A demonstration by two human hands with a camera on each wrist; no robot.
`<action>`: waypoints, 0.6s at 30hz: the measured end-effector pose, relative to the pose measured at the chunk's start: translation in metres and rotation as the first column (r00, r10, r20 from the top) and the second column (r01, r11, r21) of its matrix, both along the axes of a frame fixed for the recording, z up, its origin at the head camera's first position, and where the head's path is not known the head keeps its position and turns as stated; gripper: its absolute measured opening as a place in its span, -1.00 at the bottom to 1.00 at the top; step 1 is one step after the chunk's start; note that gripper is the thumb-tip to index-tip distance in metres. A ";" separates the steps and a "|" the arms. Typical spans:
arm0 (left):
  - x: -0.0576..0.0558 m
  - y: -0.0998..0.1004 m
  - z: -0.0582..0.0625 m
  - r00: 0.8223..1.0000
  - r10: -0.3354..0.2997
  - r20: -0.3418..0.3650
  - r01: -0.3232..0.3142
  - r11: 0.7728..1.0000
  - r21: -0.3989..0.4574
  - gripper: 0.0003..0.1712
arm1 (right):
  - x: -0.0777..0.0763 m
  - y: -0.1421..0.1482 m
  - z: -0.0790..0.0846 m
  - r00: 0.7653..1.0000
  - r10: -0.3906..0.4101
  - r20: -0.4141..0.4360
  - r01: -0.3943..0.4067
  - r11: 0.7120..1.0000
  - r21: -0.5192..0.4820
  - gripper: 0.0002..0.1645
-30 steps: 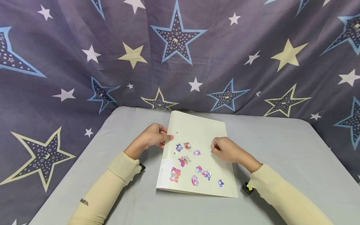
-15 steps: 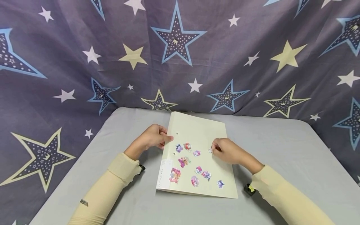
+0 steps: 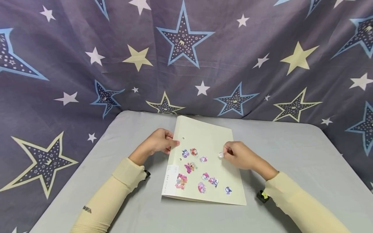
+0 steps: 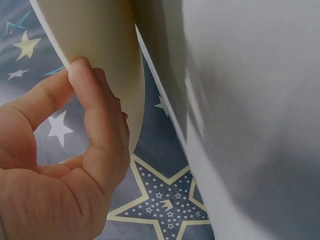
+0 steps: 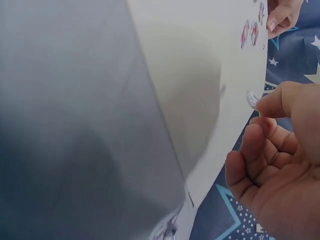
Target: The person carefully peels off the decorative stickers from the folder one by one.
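A cream folder [image 3: 208,137] lies tilted on the table, its left side raised a little. My left hand [image 3: 159,141] grips that left edge between thumb and fingers, and the left wrist view shows the hand [image 4: 75,140] pinching the cover's edge. Over the folder's right half, my right hand [image 3: 240,156] pinches a small shiny sticker [image 3: 221,155] by its edge. The right wrist view has this sticker [image 5: 251,99] at the thumb and fingertip, apart from the other stickers. Several colourful cartoon stickers [image 3: 190,167] are spread over the lower half of the cover.
A white printed label [image 3: 170,179] runs along the folder's lower left edge. Two small holes show near its left side. The table [image 3: 140,210] has a grey cover, and a star-patterned curtain [image 3: 227,58] hangs behind it. A black wrist device [image 3: 263,196] sits under the right sleeve.
My right hand has shifted slightly to the right with the small sticker, and more of the sticker now shows. The left hand has kept its place on the folder's edge.
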State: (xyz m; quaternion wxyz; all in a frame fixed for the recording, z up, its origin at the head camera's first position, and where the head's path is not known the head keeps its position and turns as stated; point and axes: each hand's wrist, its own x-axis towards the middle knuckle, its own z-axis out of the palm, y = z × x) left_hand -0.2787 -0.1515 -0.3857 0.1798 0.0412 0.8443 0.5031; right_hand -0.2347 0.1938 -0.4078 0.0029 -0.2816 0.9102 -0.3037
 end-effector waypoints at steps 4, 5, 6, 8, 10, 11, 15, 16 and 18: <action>0.001 0.000 0.000 1.000 0.000 -0.002 0.000 1.000 -0.004 -0.62 | -0.002 0.008 0.000 0.999 -0.033 -0.015 0.032 0.999 -0.014 -0.84; 0.001 0.000 0.000 1.000 0.001 -0.003 -0.001 1.000 -0.005 -0.63 | -0.003 0.010 0.000 0.999 -0.040 -0.020 0.040 0.999 -0.017 -0.84; 0.001 0.000 0.000 1.000 0.001 -0.002 -0.001 1.000 -0.006 -0.63 | -0.004 0.012 0.000 0.998 -0.047 -0.028 0.047 0.999 -0.020 -0.84; 0.001 0.000 0.000 1.000 0.001 0.000 -0.001 1.000 -0.010 -0.63 | -0.007 0.018 0.000 0.997 -0.069 -0.040 0.069 0.998 -0.014 -0.85; 0.001 0.000 0.000 1.000 0.002 0.001 -0.002 1.000 -0.012 -0.63 | -0.010 0.024 0.000 0.994 -0.100 -0.051 0.101 0.995 0.006 -0.85; 0.001 0.000 0.000 1.000 0.003 0.002 -0.003 1.000 -0.013 -0.63 | -0.011 0.027 -0.001 0.991 -0.121 -0.053 0.122 0.992 0.020 -0.85; 0.001 0.000 0.000 1.000 0.004 0.003 -0.004 1.000 -0.011 -0.63 | -0.013 0.037 0.001 0.971 -0.232 -0.049 0.236 0.966 0.102 -0.78; 0.001 0.000 0.000 1.000 0.004 0.003 -0.004 1.000 -0.011 -0.63 | -0.013 0.039 0.002 0.965 -0.257 -0.045 0.260 0.958 0.121 -0.75; 0.000 0.000 0.000 1.000 0.004 0.003 -0.004 1.000 -0.013 -0.64 | -0.013 0.042 0.005 0.955 -0.293 -0.048 0.297 0.941 0.161 -0.69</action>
